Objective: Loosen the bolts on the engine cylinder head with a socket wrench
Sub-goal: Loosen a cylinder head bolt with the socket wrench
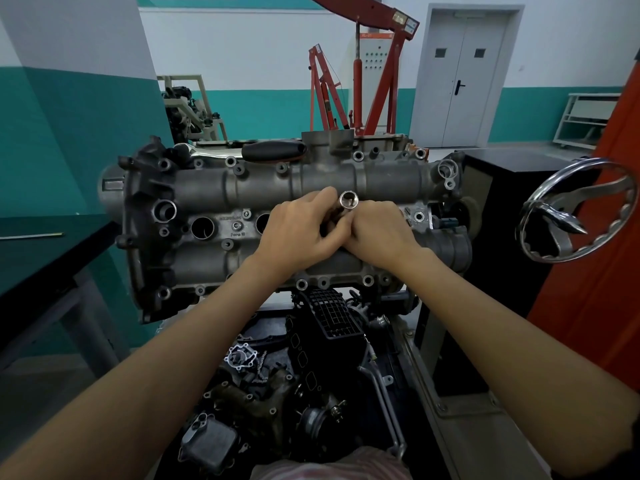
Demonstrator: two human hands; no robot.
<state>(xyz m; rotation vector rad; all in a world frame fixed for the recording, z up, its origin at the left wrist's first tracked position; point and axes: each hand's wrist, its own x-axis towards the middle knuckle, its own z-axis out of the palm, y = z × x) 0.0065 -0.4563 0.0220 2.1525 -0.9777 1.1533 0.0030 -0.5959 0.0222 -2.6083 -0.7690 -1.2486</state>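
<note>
Thin rod (pixel 31 235) on dark table (pixel 41 265)

2 bare forearms, left hand (pixel 302 233) and right hand (pixel 380 233) ungloved; striped pinkish garment (pixel 329 464) at bottom edge.

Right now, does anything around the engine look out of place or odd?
Nothing looks damaged or spilled. Both hands, left and right, meet over the cylinder head around a shiny socket whose open end faces up. Loose engine parts lie piled below the head, and a black-handled tool rests along its far edge.
</note>
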